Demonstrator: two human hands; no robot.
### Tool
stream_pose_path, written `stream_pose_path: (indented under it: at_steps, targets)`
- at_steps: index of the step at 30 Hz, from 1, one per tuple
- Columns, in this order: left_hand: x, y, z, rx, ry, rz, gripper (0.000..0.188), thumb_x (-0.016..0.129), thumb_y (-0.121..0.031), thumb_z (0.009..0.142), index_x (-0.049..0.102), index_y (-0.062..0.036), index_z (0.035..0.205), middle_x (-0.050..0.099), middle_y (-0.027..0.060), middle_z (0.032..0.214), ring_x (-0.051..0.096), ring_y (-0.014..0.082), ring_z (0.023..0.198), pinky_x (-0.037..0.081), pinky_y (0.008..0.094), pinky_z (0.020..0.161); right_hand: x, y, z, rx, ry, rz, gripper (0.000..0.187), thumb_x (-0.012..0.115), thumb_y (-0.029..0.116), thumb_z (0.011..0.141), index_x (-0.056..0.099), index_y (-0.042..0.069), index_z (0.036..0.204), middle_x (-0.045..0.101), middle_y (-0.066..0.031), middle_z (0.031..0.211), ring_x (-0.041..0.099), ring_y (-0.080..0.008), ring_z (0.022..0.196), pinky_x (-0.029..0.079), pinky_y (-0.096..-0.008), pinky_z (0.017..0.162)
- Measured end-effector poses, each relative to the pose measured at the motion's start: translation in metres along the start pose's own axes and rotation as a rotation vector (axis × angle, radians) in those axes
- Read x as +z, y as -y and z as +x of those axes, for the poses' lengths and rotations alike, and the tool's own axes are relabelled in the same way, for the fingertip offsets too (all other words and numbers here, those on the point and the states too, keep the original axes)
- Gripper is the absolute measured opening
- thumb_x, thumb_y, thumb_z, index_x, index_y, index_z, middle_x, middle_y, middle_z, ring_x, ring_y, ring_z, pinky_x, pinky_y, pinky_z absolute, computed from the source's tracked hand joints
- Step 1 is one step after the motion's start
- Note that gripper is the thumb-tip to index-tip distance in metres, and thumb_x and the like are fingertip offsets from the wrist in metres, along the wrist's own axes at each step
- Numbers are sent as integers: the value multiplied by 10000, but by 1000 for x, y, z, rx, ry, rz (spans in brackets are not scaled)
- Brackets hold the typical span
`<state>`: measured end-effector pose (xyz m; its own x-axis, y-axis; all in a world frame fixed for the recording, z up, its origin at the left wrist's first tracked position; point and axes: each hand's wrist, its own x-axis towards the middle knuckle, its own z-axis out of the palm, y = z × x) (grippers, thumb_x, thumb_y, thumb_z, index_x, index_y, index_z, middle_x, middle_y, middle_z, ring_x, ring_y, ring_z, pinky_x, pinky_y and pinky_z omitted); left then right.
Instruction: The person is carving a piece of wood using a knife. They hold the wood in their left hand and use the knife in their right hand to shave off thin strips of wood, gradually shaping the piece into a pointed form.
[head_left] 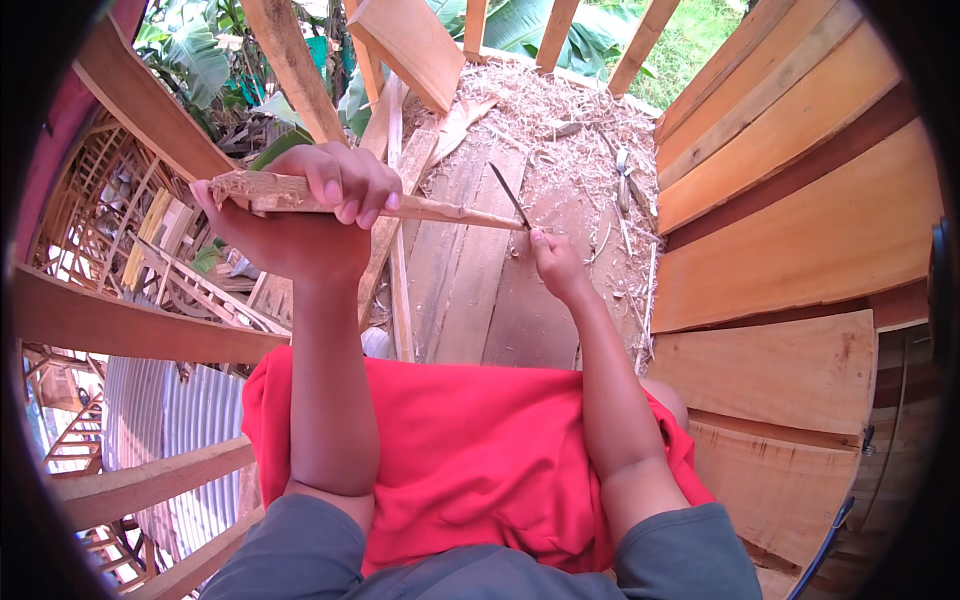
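My left hand [305,240] is wrapped round the thick, rough end of a wooden stick [440,209]. The stick lies nearly level across the view and tapers toward the right. My right hand [562,268] is closed on a knife [508,192], whose handle is hidden in the fingers. Its narrow dark blade points up and to the left, crossing or touching the stick's thin end; the exact contact is too small to tell. Beneath both arms a red cloth [470,430] covers my lap.
Curly wood shavings [570,115] cover much of the plank floor [445,290] ahead. A plank wall [800,230] rises close on the right. Slanted boards [290,65] and a horizontal rail [150,320] stand at the left, with corrugated metal sheeting [195,420] beyond.
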<state>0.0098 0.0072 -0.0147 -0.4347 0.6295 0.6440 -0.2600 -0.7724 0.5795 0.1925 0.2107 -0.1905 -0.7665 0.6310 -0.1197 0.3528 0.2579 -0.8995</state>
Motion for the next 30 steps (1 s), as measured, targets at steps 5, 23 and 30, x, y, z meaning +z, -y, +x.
stream_pose_path:
  at_steps: [5, 23, 30]
  targets:
    - [-9, -2, -3, -10, -42, -17, 786, 239, -796, 814, 554, -88, 683, 440, 26, 576, 436, 187, 553, 384, 359, 634, 10, 16, -16, -180, 74, -51, 477, 452, 376, 975, 507, -7, 696, 493, -155, 570, 493, -298, 540, 379, -418, 553]
    - [-4, 4, 1, 19, 53, -19, 767, 258, -766, 842, 586, -86, 704, 434, 19, 564, 458, 187, 558, 406, 362, 637, -3, 21, -9, 29, -111, -369, 470, 444, 358, 966, 619, -19, 748, 598, -221, 663, 611, -386, 674, 446, -468, 642]
    - [-3, 2, 3, 25, 87, -8, 765, 244, -750, 863, 583, -82, 707, 465, 27, 583, 469, 192, 562, 415, 364, 629, -7, 25, -6, 87, -18, -221, 475, 454, 364, 970, 577, -24, 725, 553, -198, 613, 551, -343, 591, 417, -445, 596]
